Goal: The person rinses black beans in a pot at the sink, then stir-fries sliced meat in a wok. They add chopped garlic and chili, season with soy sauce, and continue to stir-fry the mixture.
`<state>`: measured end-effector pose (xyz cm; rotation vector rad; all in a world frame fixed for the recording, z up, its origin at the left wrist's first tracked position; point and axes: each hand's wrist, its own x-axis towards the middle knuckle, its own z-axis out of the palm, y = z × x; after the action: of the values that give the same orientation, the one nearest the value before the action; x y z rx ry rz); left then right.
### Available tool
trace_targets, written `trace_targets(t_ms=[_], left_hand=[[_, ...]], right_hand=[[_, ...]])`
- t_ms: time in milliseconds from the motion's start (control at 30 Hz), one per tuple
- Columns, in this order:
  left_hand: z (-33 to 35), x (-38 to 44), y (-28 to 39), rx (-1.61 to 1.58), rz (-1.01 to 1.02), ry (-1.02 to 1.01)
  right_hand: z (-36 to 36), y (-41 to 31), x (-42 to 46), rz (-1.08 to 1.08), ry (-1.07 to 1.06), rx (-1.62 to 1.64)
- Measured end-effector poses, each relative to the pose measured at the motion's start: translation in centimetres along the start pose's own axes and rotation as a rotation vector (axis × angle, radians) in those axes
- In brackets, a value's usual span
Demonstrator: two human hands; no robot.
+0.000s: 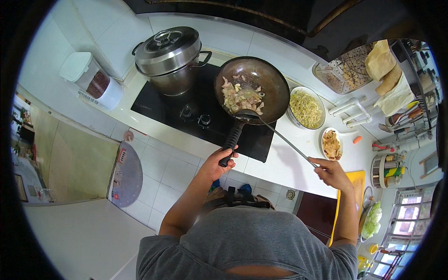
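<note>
My left hand (217, 163) grips the black ribbed handle (232, 140) of a wok (271, 82), which sits over the right side of a black cooktop (206, 131). Sliced pale meat with bits of scallion and garlic (241, 97) lies in the wok's left and lower part. In my right hand (330, 172) is the long metal handle of a cooking ladle (246, 114). Its bowl rests at the wok's near rim, beside the meat. A bowl of bean sprouts (306, 107) stands right of the wok, and a dish of browned slices (331, 144) is nearer my right hand.
A lidded steel pot (169, 57) stands on the cooktop's left side. Left of it is a grain container (96, 84). A carrot piece (357, 139), a yellow cutting board (356, 180) and a spice rack (386, 171) are on the right. The range hood (245, 15) overhangs the back.
</note>
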<state>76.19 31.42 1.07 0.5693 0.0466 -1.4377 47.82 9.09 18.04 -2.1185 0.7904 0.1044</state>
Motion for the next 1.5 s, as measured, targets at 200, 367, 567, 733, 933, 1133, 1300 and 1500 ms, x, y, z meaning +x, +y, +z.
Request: trace_targets(t_ms=[200,367,567,733,933,1133,1300,1500], left_hand=[[-0.3,0.1,0.0,0.0,-0.007,-0.009],[-0.3,0.0,0.0,0.003,0.004,-0.027],[0.2,0.2,0.2,0.02,-0.019,-0.017],[-0.2,0.1,0.0,0.019,-0.007,-0.017],[-0.3,0.3,0.0,0.007,-0.016,-0.046],[-0.4,0.0,0.1,0.019,-0.003,-0.03],[0.0,0.1,0.0,0.01,-0.004,-0.03],[-0.1,0.1,0.0,0.032,-0.007,0.003]], right_hand=[[6.6,3.5,7.5,-0.131,0.254,-0.109],[6.1,2.6,9.0,0.098,0.371,0.094],[8.0,6.1,10.4,-0.294,0.444,-0.332],[1.9,2.2,3.3,-0.091,0.269,-0.318],[3.8,3.1,4.5,-0.19,0.249,-0.284],[6.6,3.9,9.9,-0.017,0.336,0.033],[7.3,4.2,15.2,0.062,0.477,0.204],[4.9,3.7,12.6,-0.405,0.281,-0.332]])
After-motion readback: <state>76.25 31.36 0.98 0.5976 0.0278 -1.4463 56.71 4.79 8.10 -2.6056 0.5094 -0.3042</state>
